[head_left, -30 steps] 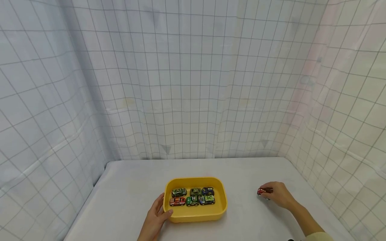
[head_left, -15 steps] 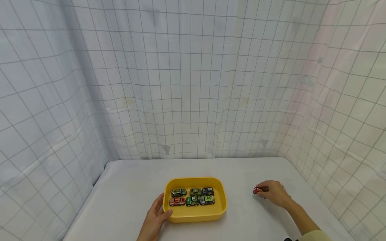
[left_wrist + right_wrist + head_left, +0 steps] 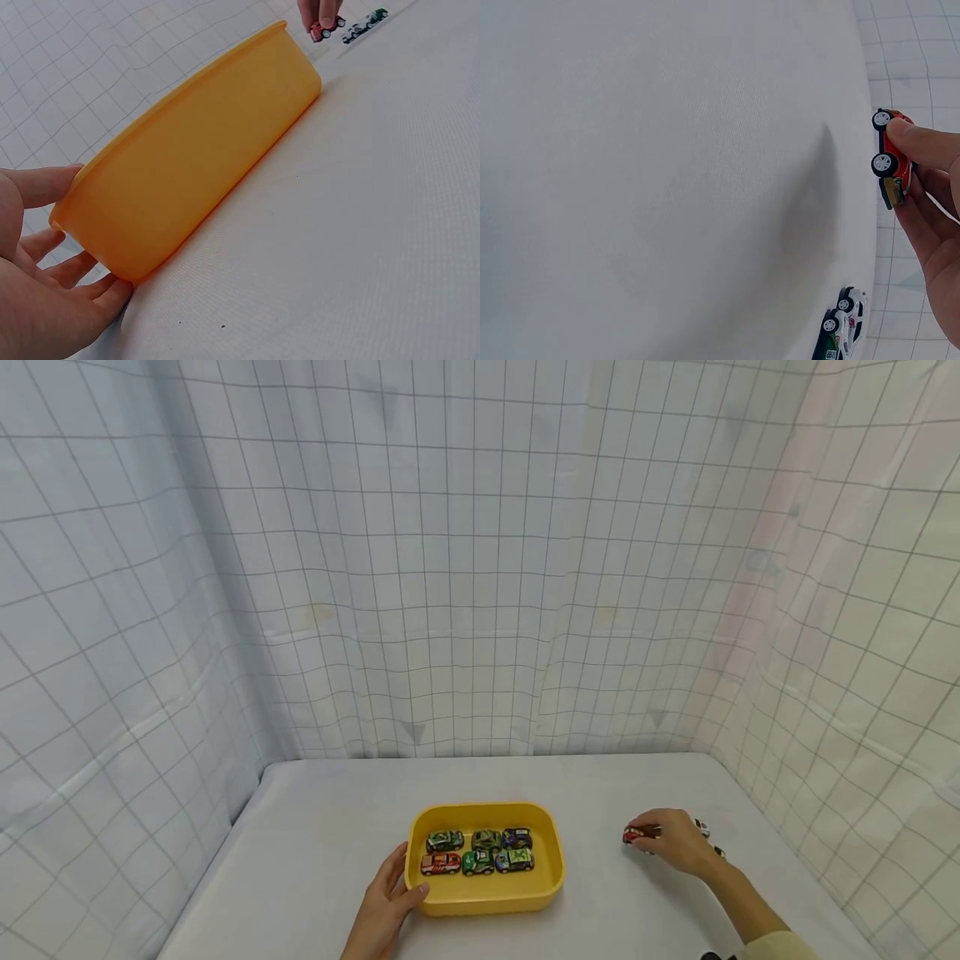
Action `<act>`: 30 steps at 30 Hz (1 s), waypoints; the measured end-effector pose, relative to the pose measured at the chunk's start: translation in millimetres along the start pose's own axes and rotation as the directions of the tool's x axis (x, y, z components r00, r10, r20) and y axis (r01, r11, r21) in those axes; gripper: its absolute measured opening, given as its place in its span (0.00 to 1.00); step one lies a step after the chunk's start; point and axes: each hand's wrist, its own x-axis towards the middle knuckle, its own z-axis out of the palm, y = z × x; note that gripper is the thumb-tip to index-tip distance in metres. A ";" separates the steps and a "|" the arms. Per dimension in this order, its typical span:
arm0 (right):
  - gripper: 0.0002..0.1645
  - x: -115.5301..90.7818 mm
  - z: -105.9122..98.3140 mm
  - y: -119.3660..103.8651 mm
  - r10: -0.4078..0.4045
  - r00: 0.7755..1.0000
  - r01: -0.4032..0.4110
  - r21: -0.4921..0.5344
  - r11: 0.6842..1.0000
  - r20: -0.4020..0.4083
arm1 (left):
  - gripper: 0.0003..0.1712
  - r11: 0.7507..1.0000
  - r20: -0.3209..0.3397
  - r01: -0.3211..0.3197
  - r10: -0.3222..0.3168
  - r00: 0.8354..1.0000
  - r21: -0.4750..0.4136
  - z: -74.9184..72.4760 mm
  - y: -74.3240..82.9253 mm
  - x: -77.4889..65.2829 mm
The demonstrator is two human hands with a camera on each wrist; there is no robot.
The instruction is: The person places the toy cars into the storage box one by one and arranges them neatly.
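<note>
A yellow tray (image 3: 491, 906) with several small toy cars in two rows stands on the white table. My left hand (image 3: 381, 906) holds the tray's left end; in the left wrist view its thumb lies over the rim and the fingers rest against the outer wall. To the right of the tray, my right hand (image 3: 675, 843) pinches a red toy car (image 3: 900, 150) between thumb and fingers. In the right wrist view this car appears off the table, its wheels showing. Inside the tray, a red car (image 3: 441, 863) and a green car (image 3: 478, 862) sit in the front row.
Beyond the right hand, a white toy car (image 3: 702, 828) stands on the table, with another partly hidden by the wrist. The right wrist view shows white and green cars (image 3: 840, 326) close together. Grid-patterned curtains (image 3: 480, 610) enclose the table's back and sides.
My right hand has moved a little left with the red toy car, uncovering the white cars behind it. The left hand and tray have stayed in place.
</note>
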 end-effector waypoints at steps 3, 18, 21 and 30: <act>0.13 1.3 0.7 -2.8 -0.008 1.000 0.008 0.001 1.000 0.001 | 0.53 1.000 0.000 -0.002 0.002 1.000 0.008 -0.1 -1.4 0.8; 0.13 8.9 3.2 -10.5 -0.081 0.997 0.081 -0.033 0.996 0.008 | 0.53 1.000 -0.012 -0.002 0.002 1.000 0.002 0.5 -1.0 0.4; 0.13 10.5 3.9 -13.7 -0.084 0.996 0.084 -0.046 0.995 0.011 | 0.54 1.000 -0.012 0.000 0.000 1.000 -0.001 1.0 -0.9 0.2; 0.12 16.8 8.8 -21.9 -0.113 0.993 0.114 -0.053 0.992 0.026 | 0.54 1.000 -0.012 -0.003 0.004 1.000 0.007 1.3 0.5 -0.8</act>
